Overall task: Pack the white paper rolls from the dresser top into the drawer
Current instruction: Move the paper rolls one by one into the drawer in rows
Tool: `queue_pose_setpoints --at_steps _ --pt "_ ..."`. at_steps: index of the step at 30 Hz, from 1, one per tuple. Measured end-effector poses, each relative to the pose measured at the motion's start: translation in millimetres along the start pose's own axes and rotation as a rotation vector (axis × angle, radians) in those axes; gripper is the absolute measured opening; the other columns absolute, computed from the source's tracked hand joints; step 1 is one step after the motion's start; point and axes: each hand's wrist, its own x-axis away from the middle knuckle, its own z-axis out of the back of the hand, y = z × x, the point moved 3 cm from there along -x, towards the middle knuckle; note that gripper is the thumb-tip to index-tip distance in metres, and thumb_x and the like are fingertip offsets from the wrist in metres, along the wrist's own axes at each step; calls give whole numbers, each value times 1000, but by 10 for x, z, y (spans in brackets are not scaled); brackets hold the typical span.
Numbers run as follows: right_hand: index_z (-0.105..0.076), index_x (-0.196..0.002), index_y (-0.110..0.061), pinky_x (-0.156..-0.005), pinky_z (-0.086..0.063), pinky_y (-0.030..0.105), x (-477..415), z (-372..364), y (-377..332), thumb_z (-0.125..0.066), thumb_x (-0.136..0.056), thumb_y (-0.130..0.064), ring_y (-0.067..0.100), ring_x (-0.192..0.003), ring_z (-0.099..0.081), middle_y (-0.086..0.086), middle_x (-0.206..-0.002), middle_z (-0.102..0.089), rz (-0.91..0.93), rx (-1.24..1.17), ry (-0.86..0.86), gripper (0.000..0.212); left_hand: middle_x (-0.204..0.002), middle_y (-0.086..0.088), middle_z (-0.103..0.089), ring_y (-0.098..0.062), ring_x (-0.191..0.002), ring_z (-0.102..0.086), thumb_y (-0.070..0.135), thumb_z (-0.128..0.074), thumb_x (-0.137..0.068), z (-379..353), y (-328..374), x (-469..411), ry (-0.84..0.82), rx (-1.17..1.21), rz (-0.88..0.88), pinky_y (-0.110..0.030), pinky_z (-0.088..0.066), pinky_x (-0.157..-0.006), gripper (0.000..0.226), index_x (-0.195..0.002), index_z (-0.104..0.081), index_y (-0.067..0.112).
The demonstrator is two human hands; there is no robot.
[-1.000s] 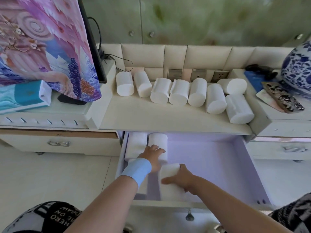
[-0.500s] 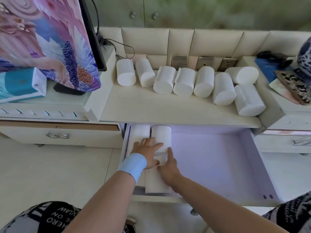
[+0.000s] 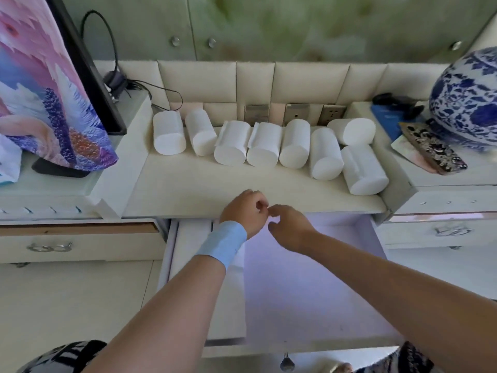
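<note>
1. Rolls (image 3: 233,143) are lying in a row of eight along the back of the dresser top (image 3: 188,184), most with their long axis running front to back and one flat end facing us; the far-right rear roll (image 3: 352,131) is lying crosswise.
2. We are seeing a few packed rolls (image 3: 191,247) lying lengthwise along the left side of the open drawer (image 3: 309,286), partly hidden by our left forearm; most of the drawer floor is showing bare.
3. We are holding both hands empty over the front edge of the top, just above the drawer's back: the left hand (image 3: 246,212), with a blue wristband (image 3: 223,244), is loosely curled on nothing, and the right hand (image 3: 289,227) is spreading its fingers apart.
4. We are judging the row to lie ahead of and above both hands, well apart from them, with the middle rolls straight ahead.
5. We are judging the left hand nearer the left rolls and the right hand nearer the right ones, so each could be gripping a roll across its width, from the near end.
</note>
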Motion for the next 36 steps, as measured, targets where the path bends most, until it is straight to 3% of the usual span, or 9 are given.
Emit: queue_pose_setpoints --at_steps 4,8,16,20,24,28,31,33,36 --pt "-71 -117 -23 -91 -52 36 -215 895 238 -54 -90 -12 25 -114 -58 4 -128 -62 101 231 424 33 -109 6 -63 -19 -95 -62 23 -56 -88 -121 417 -421 28 180 6 -33 -53 -84 20 -106 -65 25" --pt "-57 -133 -19 -100 -43 41 -417 1522 688 -60 -87 -16 34 -126 -44 13 -138 -49 -67 401 637 47 -116 9 -60 -16 -104 -59 28 -54 -89 -326 838 -768 -51 325 36 -28 -50 -81 29 -117 -61 27" --pt "-13 -156 -11 -106 -40 45 -658 1650 1192 -75 -80 -49 37 -136 -39 19 -146 -43 -422 378 508 105 -149 3 -45 -22 -130 -48 40 -47 -95 -801 1430 -1076 -326 442 107 -36 -40 -108 53 -146 -43 26" --pt "-1 -160 -11 -108 -38 42 -637 1639 1208 -77 -68 -63 37 -139 -32 21 -148 -34 -560 285 413 130 -132 -4 -54 -29 -121 -52 40 -44 -91 -941 1593 -1064 -391 543 159 -44 -42 -106 50 -137 -48 24" --pt "-22 -153 -10 -102 -41 38 -610 1567 1213 -71 -67 -69 30 -133 -40 15 -140 -38 -666 206 244 116 -107 -10 -60 -33 -107 -61 43 -44 -84 -1020 1624 -1076 -382 646 188 -45 -49 -98 47 -119 -56 14" --pt "-26 -144 -4 -96 -47 39 -541 1593 1247 -70 -83 -48 31 -122 -50 14 -137 -42 -659 -301 320 87 -106 -10 -70 -34 -98 -68 53 -49 -75 -1080 1487 -1088 -367 668 238 -48 -54 -94 59 -117 -61 14" --pt "-23 -145 -9 -97 -51 47 -408 1514 1213 -78 -71 -53 36 -119 -57 16 -135 -50 -615 -536 235 102 -113 -8 -68 -30 -99 -68 63 -52 -70 -1030 1346 -1023 -363 668 312 -45 -57 -86 72 -130 -51 23" --pt "-32 -141 -15 -84 -54 47 -260 1452 1143 -80 -57 -59 34 -102 -65 12 -121 -62 -623 -612 157 107 -116 -6 -64 -26 -98 -65 52 -56 -84 -920 1317 -913 -368 699 317 -35 -57 -75 51 -128 -50 27" --pt "-55 -131 -19 -96 -48 57 -118 1344 1022 -70 -63 -63 33 -104 -63 10 -118 -67 -566 -642 -18 82 -105 -6 -65 -22 -89 -62 31 -54 -94 -773 1212 -774 -413 757 291 -30 -53 -70 17 -110 -59 27"
